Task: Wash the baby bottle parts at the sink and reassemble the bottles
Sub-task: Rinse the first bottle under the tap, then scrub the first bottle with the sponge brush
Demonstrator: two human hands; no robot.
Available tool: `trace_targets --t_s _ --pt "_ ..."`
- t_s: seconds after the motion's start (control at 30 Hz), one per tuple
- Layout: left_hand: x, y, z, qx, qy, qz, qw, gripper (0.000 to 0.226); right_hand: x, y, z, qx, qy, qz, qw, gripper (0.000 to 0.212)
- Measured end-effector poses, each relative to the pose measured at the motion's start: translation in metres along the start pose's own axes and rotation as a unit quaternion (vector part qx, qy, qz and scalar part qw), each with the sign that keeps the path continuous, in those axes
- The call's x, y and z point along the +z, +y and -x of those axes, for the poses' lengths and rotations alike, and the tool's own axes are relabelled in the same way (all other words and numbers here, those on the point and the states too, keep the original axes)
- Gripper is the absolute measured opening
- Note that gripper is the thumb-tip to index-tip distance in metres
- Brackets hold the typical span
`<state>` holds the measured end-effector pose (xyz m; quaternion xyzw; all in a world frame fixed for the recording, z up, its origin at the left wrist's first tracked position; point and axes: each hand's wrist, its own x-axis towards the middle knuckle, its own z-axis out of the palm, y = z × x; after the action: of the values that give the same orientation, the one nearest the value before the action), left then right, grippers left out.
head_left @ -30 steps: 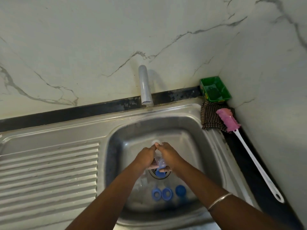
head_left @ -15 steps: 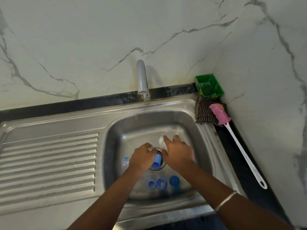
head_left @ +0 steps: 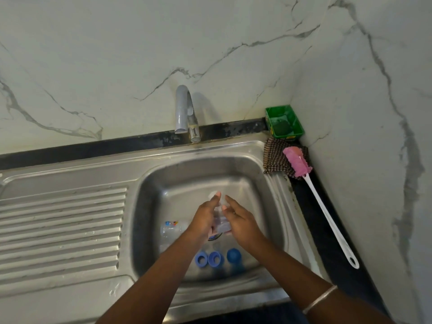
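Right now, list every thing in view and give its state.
Tap: no water visible.
Clear bottle: pressed between both hands over the basin.
Left hand: fingers straight.
Right hand: fingers straight.
Second bottle: lying in the basin.
Blue rings: loose, unassembled.
Bottle brush: lying unused beside the sink.

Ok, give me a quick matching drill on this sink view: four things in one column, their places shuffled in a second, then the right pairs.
Things:
1. pink-headed bottle brush with white handle
2. green plastic tray
3. three blue plastic bottle parts
4. clear plastic baby bottle

Places:
A. basin floor, left of the hands
B. back corner by the wall
C. counter right of the basin
D. in a row at the basin's near side

Pairs: 1-C, 2-B, 3-D, 4-A
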<state>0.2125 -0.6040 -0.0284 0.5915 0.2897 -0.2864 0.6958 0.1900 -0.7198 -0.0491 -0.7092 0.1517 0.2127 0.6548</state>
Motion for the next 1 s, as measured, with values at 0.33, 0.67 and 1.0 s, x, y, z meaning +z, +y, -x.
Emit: trace_targets --t_s 0.33,0.67,1.0 --pt "0.027 0.002 0.006 0.057 0.017 0.058 0.997 0.031 -0.124 -0.061 -0.022 -0.218 0.429 0.369 0.795 0.03" --pt "0.023 0.007 0.021 -0.008 -0.024 0.133 0.991 0.04 -0.158 -0.053 -0.042 -0.089 0.367 0.456 0.806 0.047" --pt "0.0 0.013 0.029 0.017 -0.037 0.065 0.997 0.043 -0.104 -0.058 -0.009 -0.209 0.307 0.413 0.831 0.068"
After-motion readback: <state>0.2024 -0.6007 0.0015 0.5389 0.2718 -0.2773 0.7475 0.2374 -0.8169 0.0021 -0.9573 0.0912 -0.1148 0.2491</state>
